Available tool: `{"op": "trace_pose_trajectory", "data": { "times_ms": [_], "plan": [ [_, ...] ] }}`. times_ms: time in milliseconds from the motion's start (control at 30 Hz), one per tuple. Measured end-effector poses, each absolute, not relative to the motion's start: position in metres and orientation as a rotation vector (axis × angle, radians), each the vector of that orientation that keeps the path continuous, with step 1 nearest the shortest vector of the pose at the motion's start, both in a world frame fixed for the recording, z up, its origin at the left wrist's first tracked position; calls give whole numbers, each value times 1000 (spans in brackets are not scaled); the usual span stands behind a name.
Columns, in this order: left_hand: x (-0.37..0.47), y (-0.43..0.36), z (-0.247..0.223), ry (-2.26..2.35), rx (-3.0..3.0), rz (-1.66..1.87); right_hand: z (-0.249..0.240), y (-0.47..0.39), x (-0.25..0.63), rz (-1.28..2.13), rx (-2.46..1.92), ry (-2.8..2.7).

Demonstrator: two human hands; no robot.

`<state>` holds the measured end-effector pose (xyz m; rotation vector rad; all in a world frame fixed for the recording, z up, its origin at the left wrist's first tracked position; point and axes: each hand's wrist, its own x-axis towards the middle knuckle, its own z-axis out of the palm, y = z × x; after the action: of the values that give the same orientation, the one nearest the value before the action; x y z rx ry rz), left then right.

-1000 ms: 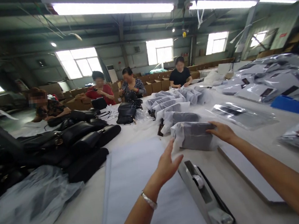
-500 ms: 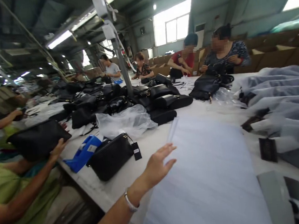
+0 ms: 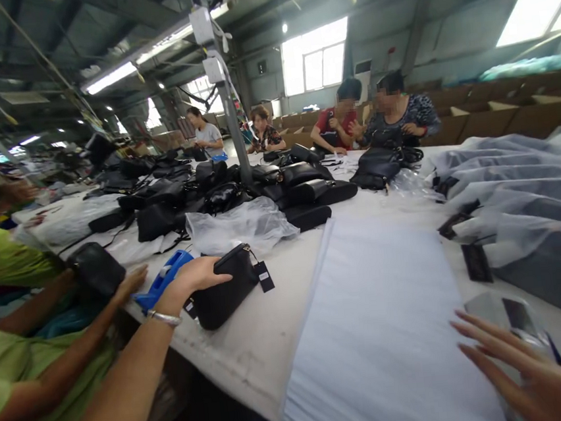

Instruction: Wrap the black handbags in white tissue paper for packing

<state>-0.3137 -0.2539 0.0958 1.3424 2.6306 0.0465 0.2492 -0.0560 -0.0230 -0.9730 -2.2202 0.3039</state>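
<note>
On the table's left front stands a black handbag [image 3: 232,294] with a gold zip end and a black tag [image 3: 266,276] hanging from it. My left hand [image 3: 192,280], with a silver bracelet at the wrist, grips the handbag's upper left side. The thumb lies across the near face; the other fingers are partly hidden. A stack of thin white sheets [image 3: 370,321] lies flat in front of me. At its right edge my right hand [image 3: 518,366] is open, fingers stretched out, in front of a grey-and-clear object [image 3: 488,306] that it partly covers.
A blue plastic dispenser-like object [image 3: 167,274] sits behind my left hand. Clear plastic [image 3: 242,224] and heaped black bags [image 3: 208,184] lie beyond. Bags in translucent covers [image 3: 535,232] line the right. A co-worker in green [image 3: 54,384] holds a black bag [image 3: 96,269] at left.
My left hand has moved left from above the white sheets onto the handbag. My right hand has come into view at lower right. The co-worker's bag has turned and lowered.
</note>
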Motion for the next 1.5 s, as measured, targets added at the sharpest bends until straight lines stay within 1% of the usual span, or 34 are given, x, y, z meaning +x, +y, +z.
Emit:
{"op": "trace_pose_trajectory", "data": {
  "times_ms": [100, 200, 233, 300, 400, 467, 533, 633, 733, 867, 933, 1033, 1133, 1233, 1367, 1500],
  "plan": [
    [-315, -256, 95, 2676, 1321, 92, -26, -91, 214, 473, -919, -2302],
    [-310, -270, 94, 2710, 1283, 164, -27, -123, 182, 756, -861, -2268],
    [-307, -276, 94, 2691, 1227, 279, -28, -132, 174, 866, -839, -2252],
    [-296, -287, 95, 2548, 992, 688, -31, -146, 162, 1107, -797, -2218],
    [-265, -294, 91, 2063, 536, 1370, -37, -160, 148, 1471, -764, -2111],
    [-232, -290, 82, 1743, 354, 1662, -38, -167, 137, 1694, -721, -1953],
    [-192, -280, 68, 1507, 249, 1818, -31, -173, 123, 1883, -633, -1729],
    [-126, -261, 45, 1275, 182, 1876, -10, -179, 102, 2017, -561, -1310],
    [-67, -248, 25, 1193, 177, 1795, 10, -176, 93, 1937, -646, -969],
    [-28, -240, -2, 1143, 288, 1657, 18, -155, 107, 1825, -818, -846],
    [-27, -237, -17, 1130, 324, 1585, 17, -141, 119, 1796, -904, -872],
    [-42, -225, -34, 939, 347, 1503, 18, -119, 134, 1760, -1007, -926],
    [-61, -205, -36, 764, 307, 1507, 18, -98, 143, 1757, -1083, -956],
    [-78, -183, -29, 721, 251, 1589, 13, -79, 146, 1788, -1131, -931],
    [-100, -160, -26, 848, 174, 1733, 1, -56, 149, 1853, -1118, -887],
    [-117, -145, -30, 1064, 229, 1703, -11, -34, 149, 1851, -1155, -954]
  ]
}}
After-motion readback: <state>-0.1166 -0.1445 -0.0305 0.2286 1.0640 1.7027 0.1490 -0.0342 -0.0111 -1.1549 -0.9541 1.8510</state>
